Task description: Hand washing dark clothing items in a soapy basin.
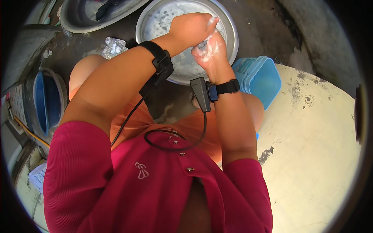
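Both my fists meet over a round metal basin (234, 42) of cloudy, sudsy water. My left hand (193, 29) is curled shut, its knuckles up and foam on the thumb side. Just below and right of it, my right hand (211, 50) is closed too, with white lather over the fingers and palm edge. A bit of dark, wet cloth (202, 45) shows between the two hands; most of it is hidden by the fingers. Black straps with small devices and a cable are on both my forearms.
Another metal tub (79, 24) with a black cloth (105, 10) stands at the upper left, near a crumpled clear plastic bag (114, 47). A light-blue bucket (268, 83) is by my right knee, beside a worn cream-coloured surface (311, 136). Blue basins (40, 103) lean at the far left.
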A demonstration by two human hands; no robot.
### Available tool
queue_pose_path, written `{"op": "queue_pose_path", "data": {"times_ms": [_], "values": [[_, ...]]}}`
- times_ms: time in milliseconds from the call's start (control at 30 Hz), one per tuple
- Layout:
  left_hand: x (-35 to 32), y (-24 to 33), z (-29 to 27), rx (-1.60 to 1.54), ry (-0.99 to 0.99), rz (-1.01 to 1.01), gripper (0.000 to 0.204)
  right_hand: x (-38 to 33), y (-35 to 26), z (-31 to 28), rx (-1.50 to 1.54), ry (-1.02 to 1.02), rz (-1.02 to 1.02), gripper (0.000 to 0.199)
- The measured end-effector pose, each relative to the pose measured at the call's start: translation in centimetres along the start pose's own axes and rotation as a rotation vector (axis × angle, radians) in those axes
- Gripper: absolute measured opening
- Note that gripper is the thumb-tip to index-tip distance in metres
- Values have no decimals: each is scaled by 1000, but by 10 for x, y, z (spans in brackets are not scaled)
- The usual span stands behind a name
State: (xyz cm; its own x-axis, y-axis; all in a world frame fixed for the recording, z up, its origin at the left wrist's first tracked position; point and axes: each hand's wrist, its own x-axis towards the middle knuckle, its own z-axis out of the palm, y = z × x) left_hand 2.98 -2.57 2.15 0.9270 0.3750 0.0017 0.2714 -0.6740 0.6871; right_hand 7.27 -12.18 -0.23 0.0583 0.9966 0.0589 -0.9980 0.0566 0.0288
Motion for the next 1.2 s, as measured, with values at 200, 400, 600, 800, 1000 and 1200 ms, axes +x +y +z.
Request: {"op": "queue_pose_path", "data": {"times_ms": [200, 400, 600, 800, 1000, 1200], "values": [[-20, 9, 8, 73, -67, 215, 41, -9, -4, 7, -448, 874, -448, 35], [-13, 6, -2, 28, -81, 35, 41, 1, 9, 12, -674, 1179, -411, 41], [-3, -2, -7, -6, -57, 24, 36, 6, 24, 24, -685, 1138, -324, 34], [-21, 3, 25, -594, 48, 166, 24, -5, 6, 19, -521, 880, -533, 31], [-29, 20, 18, -864, 15, 81, 21, -2, 8, 21, -418, 989, -581, 42], [-15, 25, 3, -1411, 54, -197, 35, 12, 21, 17, -375, 859, -547, 44]]}}
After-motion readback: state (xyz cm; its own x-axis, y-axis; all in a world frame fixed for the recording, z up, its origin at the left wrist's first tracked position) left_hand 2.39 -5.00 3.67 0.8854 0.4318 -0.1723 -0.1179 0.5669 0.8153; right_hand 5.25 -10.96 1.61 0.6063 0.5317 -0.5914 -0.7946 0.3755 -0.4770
